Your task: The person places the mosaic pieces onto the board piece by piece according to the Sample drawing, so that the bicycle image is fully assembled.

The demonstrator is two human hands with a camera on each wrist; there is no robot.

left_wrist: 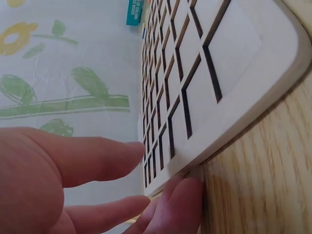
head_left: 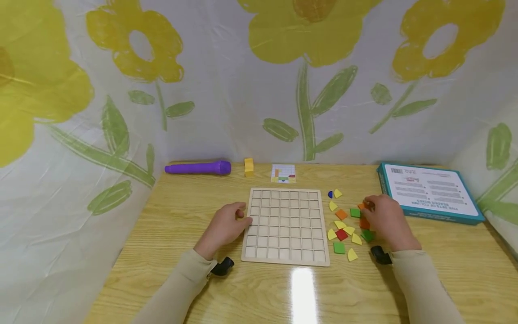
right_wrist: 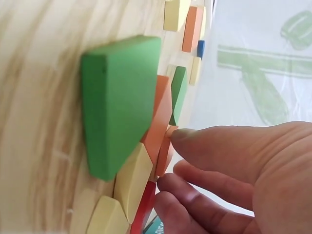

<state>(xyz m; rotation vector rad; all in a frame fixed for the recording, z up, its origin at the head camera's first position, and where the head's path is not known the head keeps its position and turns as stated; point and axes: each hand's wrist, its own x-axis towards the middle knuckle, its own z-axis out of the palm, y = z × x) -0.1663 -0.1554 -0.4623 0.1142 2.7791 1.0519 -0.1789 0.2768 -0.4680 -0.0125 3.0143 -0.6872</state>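
Note:
Beside the left edge of a pale wooden grid board [head_left: 286,263] is my left hand [head_left: 224,227]. Its fingers are loosely bent; in the left wrist view the fingertips [left_wrist: 178,202] rest against the board's edge, with the thumb apart from them. My right hand [head_left: 386,222] is over the right side of a group of coloured blocks. Its thumb and fingers pinch an orange block [right_wrist: 166,151], partly hidden by the hand. Around it lie green blocks [right_wrist: 126,105], another orange block [right_wrist: 158,114], a red block [head_left: 341,235] and yellow quarter-round blocks [head_left: 352,255].
A teal-edged box [head_left: 433,189] lies at the back right. Along the wall are a purple microphone [head_left: 198,168], a small yellow block [head_left: 248,167] and a pattern card [head_left: 283,173]. A blue half-round block [head_left: 330,194] sits right of the board's top corner.

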